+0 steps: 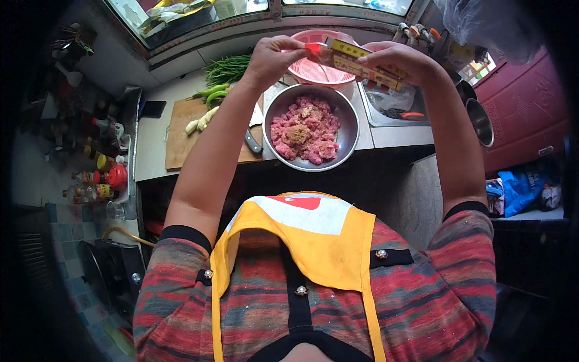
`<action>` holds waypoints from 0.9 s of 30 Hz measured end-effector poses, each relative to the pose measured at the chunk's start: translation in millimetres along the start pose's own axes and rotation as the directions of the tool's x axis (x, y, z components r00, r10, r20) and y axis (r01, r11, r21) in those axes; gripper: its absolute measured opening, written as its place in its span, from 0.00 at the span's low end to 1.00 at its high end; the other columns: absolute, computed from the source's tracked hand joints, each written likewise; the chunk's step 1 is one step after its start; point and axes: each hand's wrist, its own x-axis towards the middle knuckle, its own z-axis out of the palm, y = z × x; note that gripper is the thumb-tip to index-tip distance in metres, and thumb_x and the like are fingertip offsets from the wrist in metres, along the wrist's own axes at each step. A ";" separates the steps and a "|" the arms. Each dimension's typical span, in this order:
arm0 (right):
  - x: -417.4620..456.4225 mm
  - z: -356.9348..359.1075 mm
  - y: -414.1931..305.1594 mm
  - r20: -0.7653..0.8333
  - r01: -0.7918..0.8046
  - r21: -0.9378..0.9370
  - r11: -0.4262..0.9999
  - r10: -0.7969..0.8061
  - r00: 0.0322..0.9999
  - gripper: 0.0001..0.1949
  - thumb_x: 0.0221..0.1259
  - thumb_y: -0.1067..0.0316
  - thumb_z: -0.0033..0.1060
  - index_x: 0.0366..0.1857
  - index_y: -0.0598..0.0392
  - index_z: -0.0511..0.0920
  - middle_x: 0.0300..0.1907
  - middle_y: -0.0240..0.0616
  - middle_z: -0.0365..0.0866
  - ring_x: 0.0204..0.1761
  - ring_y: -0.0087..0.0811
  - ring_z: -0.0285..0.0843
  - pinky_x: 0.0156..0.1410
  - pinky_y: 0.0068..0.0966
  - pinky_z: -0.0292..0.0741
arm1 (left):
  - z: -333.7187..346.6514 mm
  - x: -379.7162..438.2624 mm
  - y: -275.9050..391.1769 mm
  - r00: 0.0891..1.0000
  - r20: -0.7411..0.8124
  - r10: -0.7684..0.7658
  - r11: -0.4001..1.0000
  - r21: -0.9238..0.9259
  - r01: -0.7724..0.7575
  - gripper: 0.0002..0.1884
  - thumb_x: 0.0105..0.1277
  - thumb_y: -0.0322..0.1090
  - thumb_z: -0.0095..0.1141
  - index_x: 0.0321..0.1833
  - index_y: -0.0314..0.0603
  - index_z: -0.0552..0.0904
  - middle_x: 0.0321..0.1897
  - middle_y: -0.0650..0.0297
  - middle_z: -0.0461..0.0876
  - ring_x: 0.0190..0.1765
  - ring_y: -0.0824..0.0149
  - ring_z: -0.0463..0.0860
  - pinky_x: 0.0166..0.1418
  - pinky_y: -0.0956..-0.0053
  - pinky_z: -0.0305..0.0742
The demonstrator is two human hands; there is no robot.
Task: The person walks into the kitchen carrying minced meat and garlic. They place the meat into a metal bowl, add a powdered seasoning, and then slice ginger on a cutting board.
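Note:
My right hand [398,59] grips a yellow printed seasoning packet [362,63] above the far side of the counter. At the packet's left end, my left hand [276,56] pinches a small red piece [315,47]; whether it is part of the packet I cannot tell. Below both hands stands a steel bowl [348,129] of raw minced meat [312,145]. A mound of brownish powder [298,133] lies on the meat, with a paler patch farther back. Behind the bowl, partly covered by the hands, is a pink plastic basket [316,70].
Left of the bowl, a wooden cutting board [181,149] bears ginger [202,121], green peppers [212,92] and a knife [253,142]. Green stalks [226,68] lie behind it. A sink [380,120] is at the right. Bottles and jars [104,176] crowd the left side, near a dark phone-like slab [153,109].

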 end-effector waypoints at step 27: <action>5.4 12.9 -13.0 0.019 0.008 -0.030 1.000 -0.007 1.000 0.32 0.53 0.47 0.67 0.57 0.59 0.73 0.40 0.44 0.83 0.34 0.28 0.87 0.40 0.23 0.84 | -12.4 -34.8 12.7 0.998 0.020 0.052 0.998 -0.032 -0.052 0.06 0.64 0.29 0.64 0.40 0.34 0.87 0.37 0.65 0.82 0.42 0.75 0.80 0.49 0.80 0.75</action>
